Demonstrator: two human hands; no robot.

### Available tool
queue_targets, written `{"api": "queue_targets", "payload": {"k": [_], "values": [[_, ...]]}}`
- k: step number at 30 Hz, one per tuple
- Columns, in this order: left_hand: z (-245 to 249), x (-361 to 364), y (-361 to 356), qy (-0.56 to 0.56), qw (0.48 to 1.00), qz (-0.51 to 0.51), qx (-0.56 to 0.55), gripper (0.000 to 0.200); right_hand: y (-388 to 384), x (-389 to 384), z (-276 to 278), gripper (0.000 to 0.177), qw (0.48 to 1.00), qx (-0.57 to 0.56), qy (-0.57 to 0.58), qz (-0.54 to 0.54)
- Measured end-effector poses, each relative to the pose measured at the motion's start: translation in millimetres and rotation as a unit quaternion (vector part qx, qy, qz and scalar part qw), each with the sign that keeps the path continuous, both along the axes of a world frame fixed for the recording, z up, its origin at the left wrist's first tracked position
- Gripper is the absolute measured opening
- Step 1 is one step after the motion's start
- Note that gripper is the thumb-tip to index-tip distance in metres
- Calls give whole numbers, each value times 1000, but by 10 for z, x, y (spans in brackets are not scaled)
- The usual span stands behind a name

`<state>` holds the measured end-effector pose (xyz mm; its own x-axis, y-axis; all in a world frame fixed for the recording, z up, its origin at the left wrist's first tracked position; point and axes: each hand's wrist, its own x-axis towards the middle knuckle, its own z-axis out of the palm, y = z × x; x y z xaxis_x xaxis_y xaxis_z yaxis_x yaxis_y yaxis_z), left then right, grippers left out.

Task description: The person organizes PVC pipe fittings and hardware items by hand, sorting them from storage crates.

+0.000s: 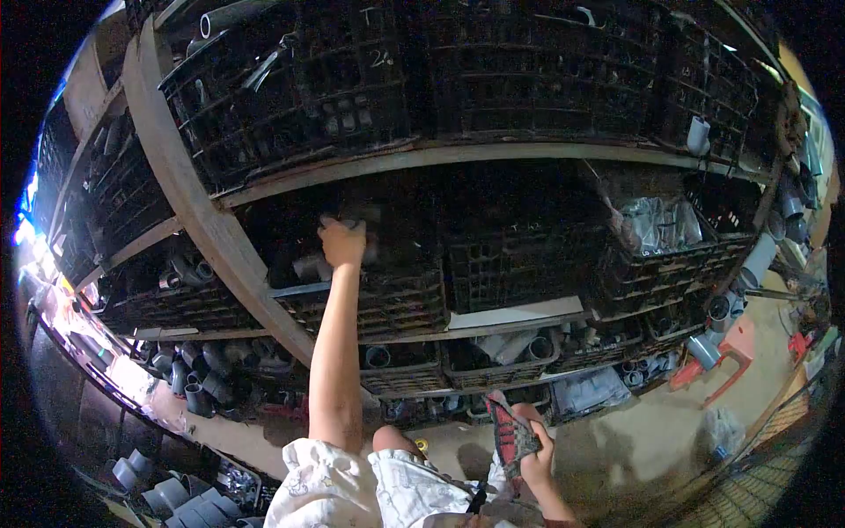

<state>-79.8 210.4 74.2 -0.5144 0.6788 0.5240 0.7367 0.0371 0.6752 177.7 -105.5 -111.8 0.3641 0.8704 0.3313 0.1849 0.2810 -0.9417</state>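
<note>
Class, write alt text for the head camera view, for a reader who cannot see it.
A person's left hand reaches into a black crate on crowded shelving; the right hand holds a red-and-grey object. Grey pipe fittings sit lower down.

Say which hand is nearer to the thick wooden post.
Left: the left hand reaches over a crate, beside the post. The right hand is lower and farther away, holding a red-and-black item.

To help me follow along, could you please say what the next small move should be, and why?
Probably lower the left hand slightly toward the grey fitting, which shows just below it at the dark crate; the right hand already holds something red and grey.
</note>
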Motion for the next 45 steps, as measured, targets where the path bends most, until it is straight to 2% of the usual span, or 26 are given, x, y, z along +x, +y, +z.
{"api": "queue_targets", "payload": {"k": [3, 6, 9, 12, 15, 16, 19, 20, 22, 26, 31, 39, 45], "values": [[-79, -72, 121, -16, 999, 13, -42, 62, -40, -6, 43, 25, 1000, -20, 10, 12], [-260, -225, 359, 37, 998, -29, -30, 64, -37, 13, -272, 27, 1000, -16, 15, 3], [-25, 45, -4, 98, 992, 58, -57, 57, -54, 33, -403, 27, 1000, -27, 4, 7], [46, 110, -76, 266, 962, 53, 18, 42, -54, -28, -187, 27, 1000, -15, 12, 7], [165, 215, -186, 223, 945, -238, -16, 31, -34, -41, -292, 27, 1000, 10, -3, -5], [232, 283, -258, 202, 926, -298, -108, 27, -28, -40, -331, 27, 1000, 7, 5, 2], [123, 237, -65, 275, 851, -359, -269, 31, -13, -42, -346, 26, 999, 0, 24, 21], [-32, 153, 78, 274, 840, -356, -303, 44, -25, -57, -281, 26, 999, -1, 26, 22], [-186, 70, 264, 266, 823, -335, -372, 45, -19, -64, -413, 24, 1000, 12, 11, -9], [-211, 68, 380, 259, 801, -307, -445, 48, -8, -78, -296, 22, 999, 0, 34, 26], [-194, 77, 432, 249, 790, -299, -474, 52, 15, -108, -418, 23, 998, -3, 54, 33], [-180, 62, 433, 237, 781, -294, -498, 58, 17, -113, -272, 27, 996, -15, 67, 60], [-172, 29, 333, 208, 792, -304, -487, 62, -13, -116, -275, 24, 997, -4, 55, 46]]}}
